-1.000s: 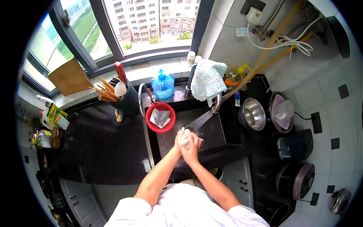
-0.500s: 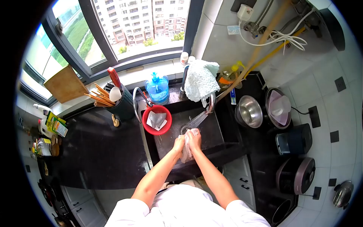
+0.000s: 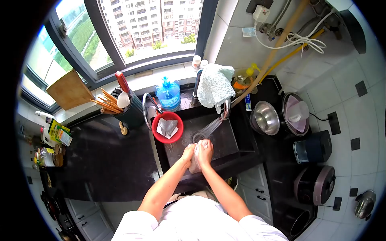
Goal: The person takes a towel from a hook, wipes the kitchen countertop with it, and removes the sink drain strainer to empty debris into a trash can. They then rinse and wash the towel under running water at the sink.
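Observation:
Over the front part of the black sink, my left hand and my right hand are side by side, both closed on a wet, pale pinkish cloth. The cloth's lower end hangs down between my wrists. Water sprays from the faucet into the sink just beyond my hands. A light green towel is draped over the faucet's neck. At the sink's left side stands a red bowl with a grey and white item in it.
A blue water jug stands behind the sink. Left of it is a dark holder with chopsticks and red-handled tools. Metal bowls are on the right counter, with a rice cooker nearer me. A wooden board leans by the window.
My hands came apart from being clasped together and now grip the cloth side by side. The cloth hung lower toward me half a second ago and is more bunched now. The view shifted slightly.

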The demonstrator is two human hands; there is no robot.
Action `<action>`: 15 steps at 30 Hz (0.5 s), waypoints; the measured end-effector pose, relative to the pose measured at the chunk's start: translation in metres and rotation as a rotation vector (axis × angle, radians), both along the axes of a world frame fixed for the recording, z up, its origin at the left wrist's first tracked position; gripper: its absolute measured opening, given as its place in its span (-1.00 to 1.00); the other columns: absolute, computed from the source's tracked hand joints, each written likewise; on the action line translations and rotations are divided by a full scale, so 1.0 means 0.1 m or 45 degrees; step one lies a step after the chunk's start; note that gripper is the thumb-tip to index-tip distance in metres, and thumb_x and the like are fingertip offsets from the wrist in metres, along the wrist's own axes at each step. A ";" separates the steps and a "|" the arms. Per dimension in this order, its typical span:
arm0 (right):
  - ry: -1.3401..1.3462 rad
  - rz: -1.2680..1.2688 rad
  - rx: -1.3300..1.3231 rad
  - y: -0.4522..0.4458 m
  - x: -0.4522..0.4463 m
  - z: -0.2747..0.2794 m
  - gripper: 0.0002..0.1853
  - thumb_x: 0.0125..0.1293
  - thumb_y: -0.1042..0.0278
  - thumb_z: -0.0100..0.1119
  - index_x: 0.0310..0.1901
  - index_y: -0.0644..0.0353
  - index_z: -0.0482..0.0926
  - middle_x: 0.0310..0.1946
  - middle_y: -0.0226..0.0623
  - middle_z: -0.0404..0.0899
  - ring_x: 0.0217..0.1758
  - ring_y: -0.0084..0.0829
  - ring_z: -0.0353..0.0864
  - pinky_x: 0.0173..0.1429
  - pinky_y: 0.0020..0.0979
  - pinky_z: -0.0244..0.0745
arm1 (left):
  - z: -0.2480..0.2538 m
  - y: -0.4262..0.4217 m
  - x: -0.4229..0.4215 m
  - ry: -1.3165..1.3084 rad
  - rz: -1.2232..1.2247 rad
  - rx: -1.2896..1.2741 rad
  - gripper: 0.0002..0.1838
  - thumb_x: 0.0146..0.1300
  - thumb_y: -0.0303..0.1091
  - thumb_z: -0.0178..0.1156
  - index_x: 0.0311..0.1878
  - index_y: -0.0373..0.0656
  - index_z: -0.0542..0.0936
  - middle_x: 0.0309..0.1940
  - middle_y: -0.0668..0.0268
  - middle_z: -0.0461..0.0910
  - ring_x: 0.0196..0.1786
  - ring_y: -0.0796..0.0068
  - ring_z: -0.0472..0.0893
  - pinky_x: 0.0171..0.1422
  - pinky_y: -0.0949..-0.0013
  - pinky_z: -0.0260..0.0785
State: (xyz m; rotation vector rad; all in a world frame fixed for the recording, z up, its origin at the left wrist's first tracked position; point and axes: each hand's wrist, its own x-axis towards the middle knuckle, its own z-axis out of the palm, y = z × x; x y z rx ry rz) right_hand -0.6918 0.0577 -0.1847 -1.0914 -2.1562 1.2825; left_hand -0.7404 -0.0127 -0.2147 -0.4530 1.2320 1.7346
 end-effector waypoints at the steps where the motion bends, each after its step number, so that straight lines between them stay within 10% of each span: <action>1: -0.015 0.055 0.124 -0.12 0.06 0.06 -0.76 0.18 0.25 0.20 -0.17 0.17 0.51 -0.08 -0.10 0.47 0.03 -0.05 0.41 0.14 -0.13 0.30 | -0.14 0.02 -0.04 -0.010 0.045 0.070 -0.70 0.31 -0.09 0.08 -0.21 -0.15 0.55 -0.32 0.28 0.60 -0.26 0.37 0.60 -0.19 0.28 0.46; 8: 0.068 -0.015 0.310 -0.02 -0.07 -0.05 -0.78 0.25 0.25 0.10 -0.36 0.26 0.50 -0.39 -0.03 0.53 -0.24 0.02 0.48 -0.04 -0.07 0.34 | -0.14 0.03 0.01 0.237 -0.015 0.008 -0.76 0.31 -0.15 0.07 -0.21 -0.12 0.53 -0.31 0.33 0.58 -0.24 0.46 0.56 -0.15 0.32 0.43; 12: 0.043 -0.123 -0.435 0.32 -0.11 -0.53 -0.78 0.29 0.26 0.09 -0.42 0.22 0.50 -0.56 -0.31 0.51 -0.52 -0.31 0.50 -0.36 -0.26 0.37 | 0.04 -0.05 -0.01 0.088 -0.146 -0.083 -0.73 0.29 -0.17 0.04 -0.15 -0.15 0.56 -0.22 0.27 0.61 -0.17 0.35 0.58 -0.06 0.21 0.43; 15: 0.373 -0.069 -1.365 0.56 0.11 -0.66 -0.69 0.40 0.06 -0.01 -0.27 0.14 0.53 -0.33 -0.37 0.58 -0.25 -0.42 0.56 -0.09 -0.32 0.46 | 0.24 -0.16 -0.05 -0.278 -0.027 0.219 -0.64 0.32 -0.09 0.04 0.00 -0.13 0.55 -0.04 0.23 0.61 0.01 0.25 0.58 0.18 0.07 0.38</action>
